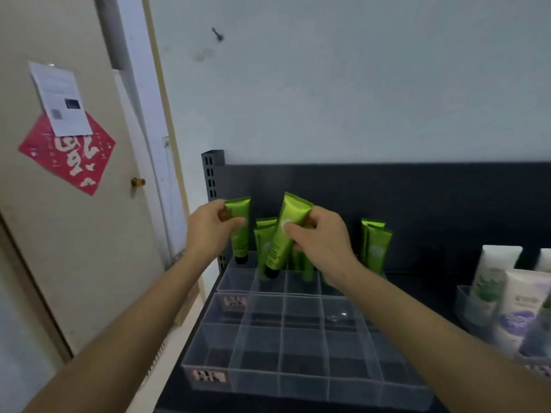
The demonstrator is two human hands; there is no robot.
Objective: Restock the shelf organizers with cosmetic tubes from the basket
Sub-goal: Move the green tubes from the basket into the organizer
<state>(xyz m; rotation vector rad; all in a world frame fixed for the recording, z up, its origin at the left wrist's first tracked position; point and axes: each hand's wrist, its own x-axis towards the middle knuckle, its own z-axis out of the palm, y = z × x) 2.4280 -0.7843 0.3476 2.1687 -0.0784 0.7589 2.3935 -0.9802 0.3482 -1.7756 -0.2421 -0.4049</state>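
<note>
Both tubes hang cap-down over the rear organizer [238, 282]: your left hand [208, 226] grips the upright tube [241, 234], your right hand [323, 238] the tilted tube [281, 236].

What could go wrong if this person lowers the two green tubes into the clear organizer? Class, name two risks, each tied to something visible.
The tilted tube in the right hand hangs cap-down right beside the standing tubes; lowering it may topple them.
The left hand pinches its upright tube near the top, by the left edge of the organizer; it might slip or land outside the compartment.
</note>
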